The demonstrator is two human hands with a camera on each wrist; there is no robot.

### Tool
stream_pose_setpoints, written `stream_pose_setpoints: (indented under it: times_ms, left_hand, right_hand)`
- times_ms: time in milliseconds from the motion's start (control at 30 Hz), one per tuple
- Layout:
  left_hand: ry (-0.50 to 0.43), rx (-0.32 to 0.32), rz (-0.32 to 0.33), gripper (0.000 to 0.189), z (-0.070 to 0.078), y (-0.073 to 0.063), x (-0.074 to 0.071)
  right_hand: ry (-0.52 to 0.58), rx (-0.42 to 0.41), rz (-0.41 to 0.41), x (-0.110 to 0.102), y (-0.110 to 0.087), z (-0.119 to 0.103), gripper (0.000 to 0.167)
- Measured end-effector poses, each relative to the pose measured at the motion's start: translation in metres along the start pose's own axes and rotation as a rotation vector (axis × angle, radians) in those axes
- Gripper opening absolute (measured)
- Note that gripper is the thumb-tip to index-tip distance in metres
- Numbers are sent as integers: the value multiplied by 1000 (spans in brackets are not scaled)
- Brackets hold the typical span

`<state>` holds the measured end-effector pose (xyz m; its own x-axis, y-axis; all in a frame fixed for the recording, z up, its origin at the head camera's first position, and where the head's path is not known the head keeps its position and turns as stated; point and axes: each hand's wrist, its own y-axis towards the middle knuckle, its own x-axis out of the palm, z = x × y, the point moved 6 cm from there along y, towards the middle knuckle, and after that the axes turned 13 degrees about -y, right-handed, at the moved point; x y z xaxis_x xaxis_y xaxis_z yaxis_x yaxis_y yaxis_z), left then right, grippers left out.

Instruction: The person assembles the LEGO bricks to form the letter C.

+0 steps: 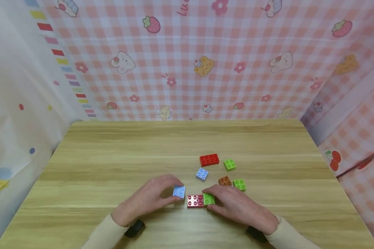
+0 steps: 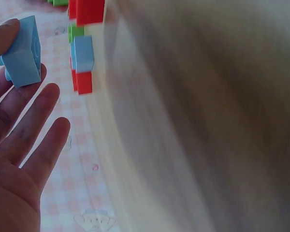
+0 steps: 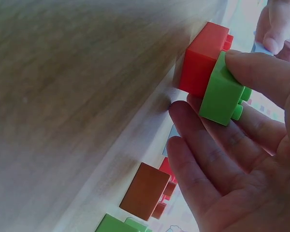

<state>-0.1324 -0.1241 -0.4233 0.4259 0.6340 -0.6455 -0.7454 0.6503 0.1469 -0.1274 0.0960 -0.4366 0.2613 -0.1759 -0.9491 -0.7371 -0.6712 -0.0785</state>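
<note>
My left hand (image 1: pixel 152 195) pinches a light blue square brick (image 1: pixel 179 192) between thumb and fingertips, just left of a red long brick (image 1: pixel 194 201). In the left wrist view this blue brick (image 2: pixel 23 55) is raised on its side against the fingers, studs facing left. My right hand (image 1: pixel 235 205) grips a bright green square brick (image 1: pixel 209 199) at the right end of the red brick. Seen from the right wrist, the green brick (image 3: pixel 222 94) sits against the stud side of the red brick (image 3: pixel 203 60), thumb on one face and fingers on the opposite one.
Behind the hands lie a second red long brick (image 1: pixel 209 159), another light blue brick (image 1: pixel 202 174) and a green brick (image 1: pixel 229 165). A brown brick (image 1: pixel 225 181) and one more green brick (image 1: pixel 239 185) lie close beyond the right hand. Checked cloth (image 1: pixel 187 69) hangs behind the wooden table (image 1: pixel 112 155).
</note>
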Motion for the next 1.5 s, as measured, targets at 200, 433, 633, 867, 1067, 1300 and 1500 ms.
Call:
stream_pose_setpoints:
  times_ms: [200,433,633,867,1067,1300,1500]
  left_hand:
    - [-30,-38,-42,36,3,3,12]
    - [-89,-109,-100,46,0,5,23]
    - [-66,-119,-83,40,0,5,26]
    - [-60,-140,-58,32,-1,5,28]
    - [-71,-178,-91,32,-5,7,30]
    - [-49,-150,-113,31,-4,9,34]
    - [2,-135,-124,26,0,12,35]
  right_hand:
    - [14,4,-9,-1,0,1,40]
    - [14,9,-13,0,0,0,40]
    - [-6,6,11,-1,0,0,40]
    - [24,7,1,-1,1,0,39]
    - [15,14,-4,-1,1,0,40]
    - [10,15,-10,-1,2,0,39]
    - [39,28,-38,0,2,1,38]
